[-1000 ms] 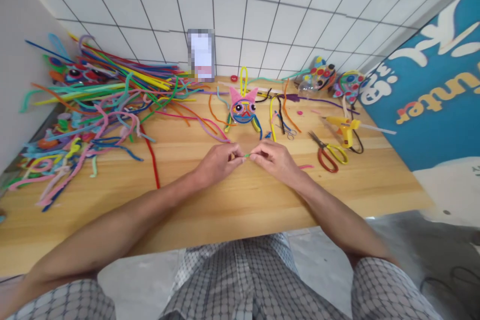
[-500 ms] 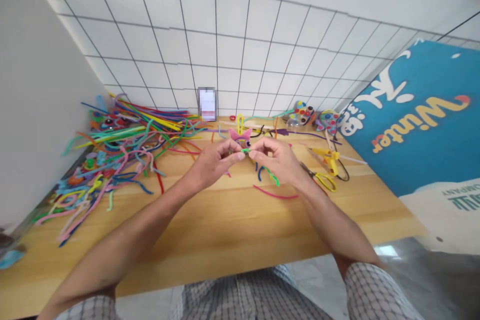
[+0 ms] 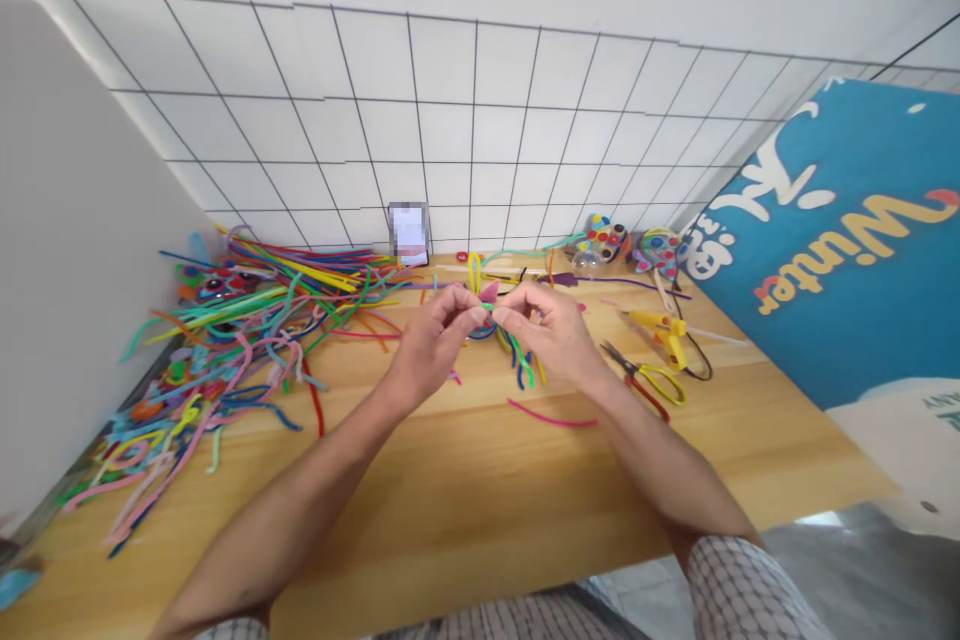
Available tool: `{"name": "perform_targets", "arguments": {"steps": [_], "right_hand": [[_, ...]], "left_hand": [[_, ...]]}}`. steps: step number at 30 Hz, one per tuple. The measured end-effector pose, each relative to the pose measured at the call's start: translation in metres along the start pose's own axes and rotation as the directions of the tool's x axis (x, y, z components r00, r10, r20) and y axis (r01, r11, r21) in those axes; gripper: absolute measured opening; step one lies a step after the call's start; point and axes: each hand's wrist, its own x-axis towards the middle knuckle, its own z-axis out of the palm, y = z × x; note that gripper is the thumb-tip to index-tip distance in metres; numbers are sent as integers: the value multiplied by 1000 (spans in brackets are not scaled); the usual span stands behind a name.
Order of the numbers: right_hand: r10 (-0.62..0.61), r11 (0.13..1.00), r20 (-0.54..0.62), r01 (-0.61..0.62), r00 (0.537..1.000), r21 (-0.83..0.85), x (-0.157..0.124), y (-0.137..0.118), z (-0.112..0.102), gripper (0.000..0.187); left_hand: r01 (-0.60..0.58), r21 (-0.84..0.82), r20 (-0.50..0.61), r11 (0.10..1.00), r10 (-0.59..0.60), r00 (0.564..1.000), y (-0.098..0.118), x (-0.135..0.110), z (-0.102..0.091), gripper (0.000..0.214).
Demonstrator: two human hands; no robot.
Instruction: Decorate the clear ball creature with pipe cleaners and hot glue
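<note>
Between both sets of fingertips, over the middle of the table, is a short green pipe cleaner. My left hand pinches its left end, thumb against forefinger. The other end is pinched by my right hand. Just behind the fingers a pink pointed piece shows, part of a small craft figure mostly hidden by my hands. Under my right hand hang blue and green pipe cleaner ends. A loose pink pipe cleaner lies on the table in front of it.
Many coloured pipe cleaners are heaped at the left. A phone leans on the tiled wall. At the right lie scissors and a yellow glue gun. Two decorated craft pieces stand at the back right, beside a blue sign.
The view has tilted up, so table items sit lower in the picture. Both hands keep their pinch on the green pipe cleaner; the pink figure behind is now more covered.
</note>
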Motion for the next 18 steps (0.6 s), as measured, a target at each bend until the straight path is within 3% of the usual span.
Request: {"name": "perform_targets", "arguments": {"steps": [4, 8, 10, 13, 16, 18], "right_hand": [[79, 987, -71, -68, 994, 148, -2, 5, 12, 40], [134, 963, -60, -116, 989, 243, 0, 11, 11, 40], [144, 965, -37, -132, 989, 225, 1, 12, 5, 34], [144, 986, 5, -144, 990, 87, 1, 12, -5, 23], [115, 993, 53, -113, 992, -46, 1, 12, -9, 17], [66, 993, 66, -59, 996, -105, 2, 13, -10, 15]], "left_hand": [[75, -323, -109, 943, -116, 987, -3, -2, 25, 39], [121, -501, -60, 857, -174, 983, -9, 1, 33, 44], [149, -412, 16, 899, -156, 988, -12, 5, 24, 43], [79, -89, 88, 993, -71, 994, -14, 9, 5, 35], [-78, 216, 140, 973, 48, 989, -13, 11, -8, 17], [-150, 308, 182, 940, 97, 979, -13, 11, -11, 10]]}}
